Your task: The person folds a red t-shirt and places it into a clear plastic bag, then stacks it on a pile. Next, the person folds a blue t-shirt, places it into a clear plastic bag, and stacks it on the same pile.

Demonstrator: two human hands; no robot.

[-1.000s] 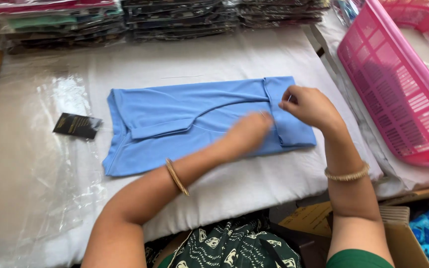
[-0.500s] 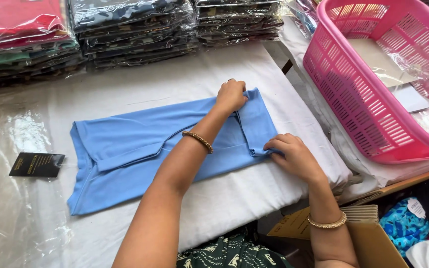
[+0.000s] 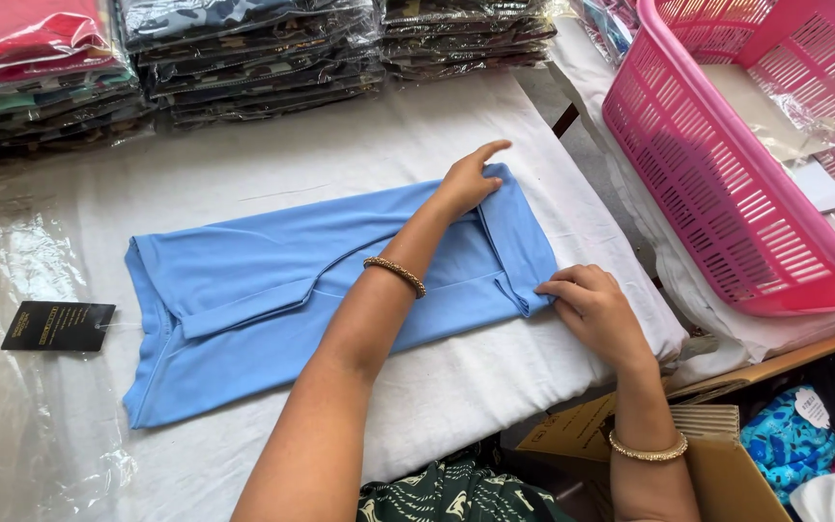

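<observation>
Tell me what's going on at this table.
A person is folding a light blue garment laid flat on a white-covered table. The left hand presses the far corner of the folded-over end, while the right hand pinches its near corner. A black tag lies to the left of the garment. Stacks of bagged clothes line the far edge, and a pink basket sits to the right.

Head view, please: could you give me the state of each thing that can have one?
Blue garment: flat, right end folded over.
Left hand: flat on the fold's far corner.
Right hand: fingers pinching the fold's near corner.
Pink basket: upright, holding clear bags.
Black tag: flat.
Packed garments: stacked, bagged.
</observation>
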